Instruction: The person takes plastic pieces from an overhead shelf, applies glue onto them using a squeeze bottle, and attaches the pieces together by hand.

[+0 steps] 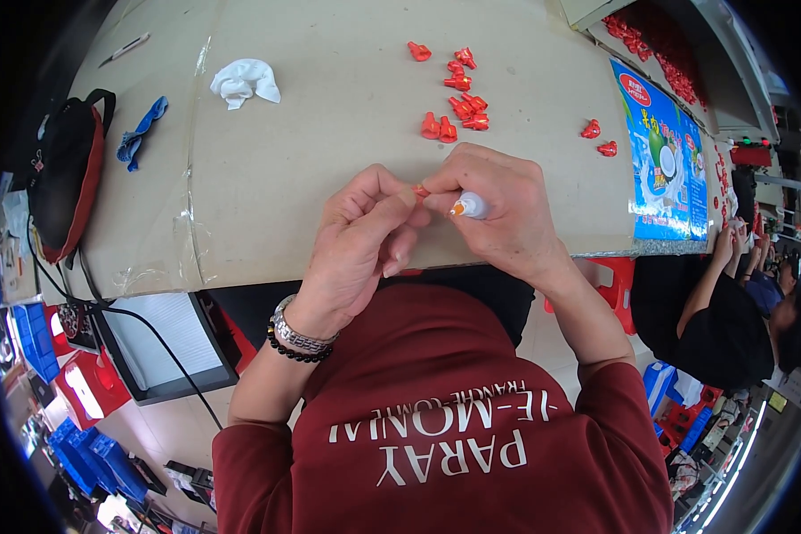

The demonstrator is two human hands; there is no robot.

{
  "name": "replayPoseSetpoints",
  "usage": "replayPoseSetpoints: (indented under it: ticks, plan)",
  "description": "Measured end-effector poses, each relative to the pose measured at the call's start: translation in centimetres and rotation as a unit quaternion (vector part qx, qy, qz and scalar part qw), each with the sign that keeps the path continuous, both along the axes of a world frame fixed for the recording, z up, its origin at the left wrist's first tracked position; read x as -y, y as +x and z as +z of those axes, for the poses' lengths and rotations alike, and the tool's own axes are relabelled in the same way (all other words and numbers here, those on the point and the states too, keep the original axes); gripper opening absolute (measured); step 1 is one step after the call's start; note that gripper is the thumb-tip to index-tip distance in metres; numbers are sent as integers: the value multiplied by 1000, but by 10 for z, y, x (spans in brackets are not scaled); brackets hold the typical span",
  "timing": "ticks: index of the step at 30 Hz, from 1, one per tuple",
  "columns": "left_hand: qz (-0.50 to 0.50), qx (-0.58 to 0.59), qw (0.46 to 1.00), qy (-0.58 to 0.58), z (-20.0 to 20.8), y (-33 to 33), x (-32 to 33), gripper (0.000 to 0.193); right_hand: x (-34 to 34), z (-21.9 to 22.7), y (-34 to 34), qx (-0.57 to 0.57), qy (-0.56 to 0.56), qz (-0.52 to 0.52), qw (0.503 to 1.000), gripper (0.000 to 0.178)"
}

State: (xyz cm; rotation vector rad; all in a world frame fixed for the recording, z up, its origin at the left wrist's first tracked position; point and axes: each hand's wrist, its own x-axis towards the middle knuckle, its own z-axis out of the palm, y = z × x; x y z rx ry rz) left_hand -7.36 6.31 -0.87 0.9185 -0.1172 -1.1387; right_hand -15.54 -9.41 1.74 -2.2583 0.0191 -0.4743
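My left hand (361, 222) is closed in a pinch on a small red piece (420, 190), mostly hidden by the fingertips. Against it, the thumb and forefinger of my right hand (504, 205) meet the same spot. A small white bottle with an orange tip (472, 206) is tucked in the curled fingers of my right hand, its tip toward my left hand. Beyond my hands lie several glossy red plastic parts (461, 108) in a loose group. Two more red parts (607, 149) rest farther right.
A crumpled white cloth (245, 82), a blue strip of cloth (141, 133), a pen (125, 50) and a black and red bag (69, 173) lie on the left of the table (303, 133). A printed blue sheet (663, 156) covers its right side. Another person (716, 311) sits at the right.
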Motion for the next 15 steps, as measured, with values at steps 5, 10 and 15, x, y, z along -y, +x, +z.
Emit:
replayPoseSetpoints:
  ticks: [5, 10, 15]
  plan:
    - [1, -6, 1000, -3, 0, 0, 0, 10, 0, -1, 0, 0, -1, 1, 1000, 13]
    - [4, -6, 1000, -3, 0, 0, 0, 11, 1, -2, 2, 6, -3, 2, 1000, 13]
    - [3, 0, 1000, -6, 0, 0, 1, 11, 1, -1, 1, 10, -12, 1, 1000, 13]
